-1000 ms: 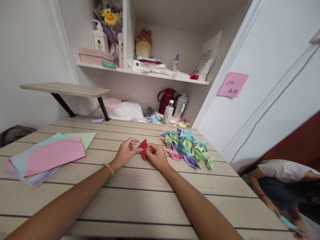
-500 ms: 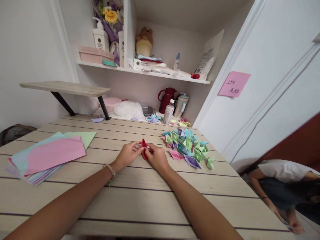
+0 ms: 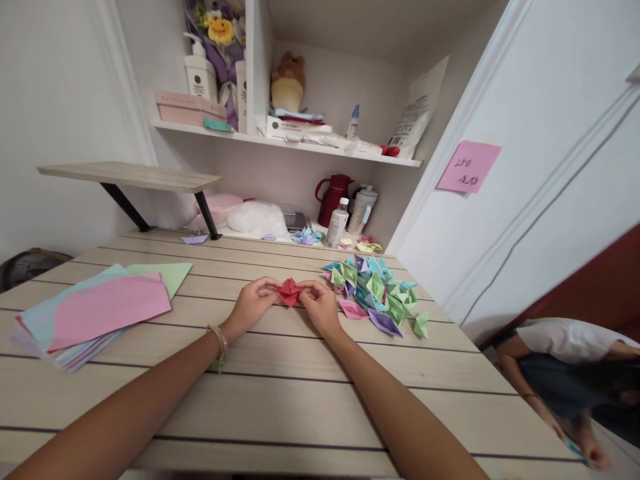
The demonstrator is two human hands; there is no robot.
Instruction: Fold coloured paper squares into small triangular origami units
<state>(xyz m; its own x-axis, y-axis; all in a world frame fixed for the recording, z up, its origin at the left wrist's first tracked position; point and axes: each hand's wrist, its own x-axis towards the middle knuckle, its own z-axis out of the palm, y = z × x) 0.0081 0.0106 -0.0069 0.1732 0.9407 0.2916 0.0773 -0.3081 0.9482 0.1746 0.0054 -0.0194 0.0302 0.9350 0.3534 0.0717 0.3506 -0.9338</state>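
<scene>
A small piece of folded red paper (image 3: pixel 289 292) is held up over the middle of the table, spread into a pointed, diamond-like shape. Pinching its left side are the fingers of my left hand (image 3: pixel 254 303), which wears a bracelet on the wrist. On the opposite side, my right hand (image 3: pixel 321 307) grips the paper's right edge between thumb and fingers. Just right of my right hand lies a heap of folded paper boats (image 3: pixel 375 283) in green, blue, purple and pink.
A stack of coloured paper sheets (image 3: pixel 113 310) lies at the table's left. Behind stand a raised wooden shelf (image 3: pixel 130 175), a plastic bottle (image 3: pixel 337 223) and a red jug (image 3: pixel 334 200). At the lower right, another person (image 3: pixel 565 373) bends down beside the table.
The red paper, narrow and upright before, is now opened out wider. My hands have moved slightly apart, each still holding a side of it.
</scene>
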